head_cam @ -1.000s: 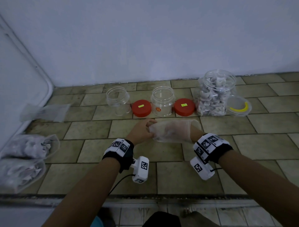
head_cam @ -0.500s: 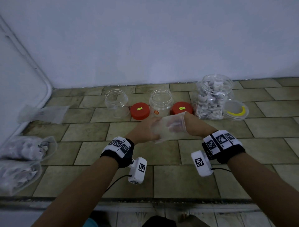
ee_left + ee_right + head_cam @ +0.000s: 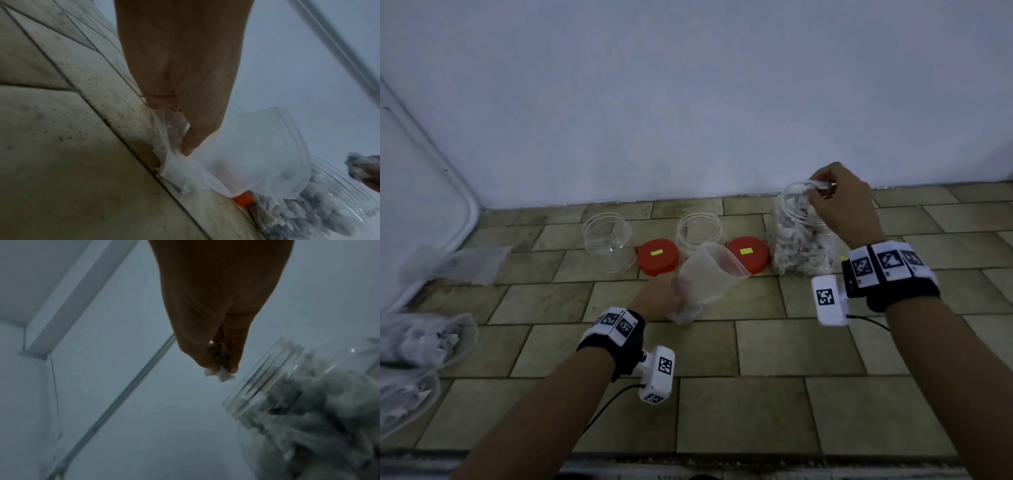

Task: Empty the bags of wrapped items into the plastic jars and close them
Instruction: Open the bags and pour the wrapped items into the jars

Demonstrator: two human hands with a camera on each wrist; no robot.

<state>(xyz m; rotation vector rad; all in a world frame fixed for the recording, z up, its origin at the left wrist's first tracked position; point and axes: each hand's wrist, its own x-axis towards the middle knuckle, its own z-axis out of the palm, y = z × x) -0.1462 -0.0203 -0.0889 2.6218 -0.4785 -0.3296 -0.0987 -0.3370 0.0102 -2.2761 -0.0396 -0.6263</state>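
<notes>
My left hand (image 3: 664,301) grips the crumpled bottom of a clear zip bag (image 3: 709,274), mouth up, just above the tiled floor; the bag (image 3: 236,155) looks nearly empty. My right hand (image 3: 835,195) pinches a few white wrapped items (image 3: 221,376) over the open mouth of the large clear jar (image 3: 799,240), which is packed with wrapped items (image 3: 308,410). Two small clear jars (image 3: 607,243) (image 3: 698,233) stand open and empty by the wall, each with an orange lid (image 3: 658,257) (image 3: 748,253) lying on the floor to its right.
At the far left lie two full bags of wrapped items (image 3: 421,339) (image 3: 404,401) and a flat clear bag (image 3: 458,263). A white wall runs behind the jars. A white panel (image 3: 421,192) leans at left. A step edge crosses the bottom of the head view.
My right hand left the bag and rose to the right, above the large jar's mouth, with a few wrapped items pinched. The left hand kept hold of the bag.
</notes>
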